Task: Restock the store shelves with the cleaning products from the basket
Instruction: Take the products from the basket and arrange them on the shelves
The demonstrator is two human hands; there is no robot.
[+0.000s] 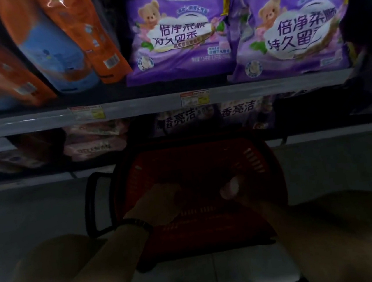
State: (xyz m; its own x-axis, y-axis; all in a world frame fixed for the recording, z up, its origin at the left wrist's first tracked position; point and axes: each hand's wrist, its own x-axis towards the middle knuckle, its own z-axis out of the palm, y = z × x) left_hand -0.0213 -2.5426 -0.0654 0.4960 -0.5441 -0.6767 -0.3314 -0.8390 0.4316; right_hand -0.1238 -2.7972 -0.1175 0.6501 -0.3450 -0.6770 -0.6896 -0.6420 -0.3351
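Observation:
A red plastic basket [266, 165] stands on the floor below the shelves, its inside too dark to make out. Both my hands reach down into it. My left hand [160, 203], with a dark band at the wrist, shows its back; its fingers vanish in the shadow. My right hand [233, 190] is blurred, with a pale patch at the knuckles. Whether either hand holds anything is not visible. On the shelf above stand two purple detergent bags with a bear picture [180, 35] [293, 29].
Orange and blue bags [54, 44] lean at the shelf's left. The shelf edge [142, 106] carries price tags. A lower shelf holds pink packs [95, 143] and purple bags [201, 117]. The basket's black handle [93, 200] hangs to its left. My knees flank the basket.

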